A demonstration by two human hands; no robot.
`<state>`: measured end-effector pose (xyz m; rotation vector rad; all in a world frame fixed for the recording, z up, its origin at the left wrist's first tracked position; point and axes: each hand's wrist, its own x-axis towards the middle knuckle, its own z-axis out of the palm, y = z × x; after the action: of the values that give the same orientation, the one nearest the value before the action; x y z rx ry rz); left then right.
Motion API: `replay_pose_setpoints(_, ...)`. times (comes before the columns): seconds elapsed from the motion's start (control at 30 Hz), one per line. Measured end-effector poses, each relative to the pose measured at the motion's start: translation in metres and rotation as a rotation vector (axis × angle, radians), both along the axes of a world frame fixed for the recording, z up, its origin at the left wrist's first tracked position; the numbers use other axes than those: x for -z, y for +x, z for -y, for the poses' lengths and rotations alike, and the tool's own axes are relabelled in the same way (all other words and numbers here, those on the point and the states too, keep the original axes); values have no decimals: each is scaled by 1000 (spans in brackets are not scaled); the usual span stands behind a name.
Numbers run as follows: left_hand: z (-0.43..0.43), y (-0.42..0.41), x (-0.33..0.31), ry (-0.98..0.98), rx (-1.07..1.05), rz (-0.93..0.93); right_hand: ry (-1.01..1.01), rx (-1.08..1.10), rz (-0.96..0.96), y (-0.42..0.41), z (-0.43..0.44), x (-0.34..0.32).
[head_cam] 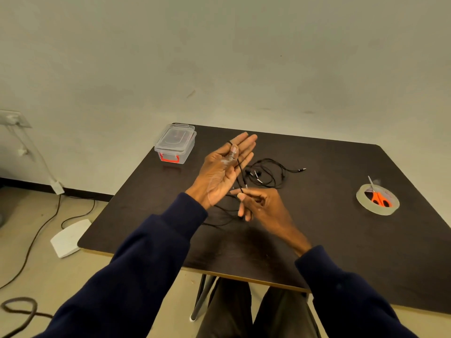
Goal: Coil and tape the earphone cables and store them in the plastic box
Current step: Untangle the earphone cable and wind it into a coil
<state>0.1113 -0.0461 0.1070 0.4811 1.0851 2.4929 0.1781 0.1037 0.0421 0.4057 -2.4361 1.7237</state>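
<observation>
The left hand [224, 169] is lifted just to the right of the plastic box [175, 145], palm turned toward the camera and fingers straight and together. Its thumb is folded across to pin one end of the thin black earphone cable [256, 173] against the fingers. Held flat like this, the hand probably serves as a former to wind the coil around.

Below it, nearer the camera than the box, the right hand [261, 206] pinches the same cable between thumb and forefinger, so a short stretch runs taut between the two hands. The rest of the cable lies in a limp, tangled heap on the dark matte tabletop [329, 235], further right of the box.

The box is clear, rigid and rectangular, with its lid on and a red latch at the front. Far to its right a pale tape roll [373, 209] lies flat, with orange-handled scissors [379, 200] resting across it, likely kept there for the taping step.
</observation>
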Motion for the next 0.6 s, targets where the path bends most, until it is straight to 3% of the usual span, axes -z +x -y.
replay_pose_setpoints(0.2, 12, -16, 11, -283, -167, -236, 342, 37, -131, 14, -17, -30)
replay_pose_setpoints(0.33, 10, -10, 10, -303, -138, -284, 552, -18, -175, 9, -20, -51)
replay_pose_setpoints(0.6, 4, 5, 9, -645, -4, -282, 580, 165, -431, -11, -31, -94)
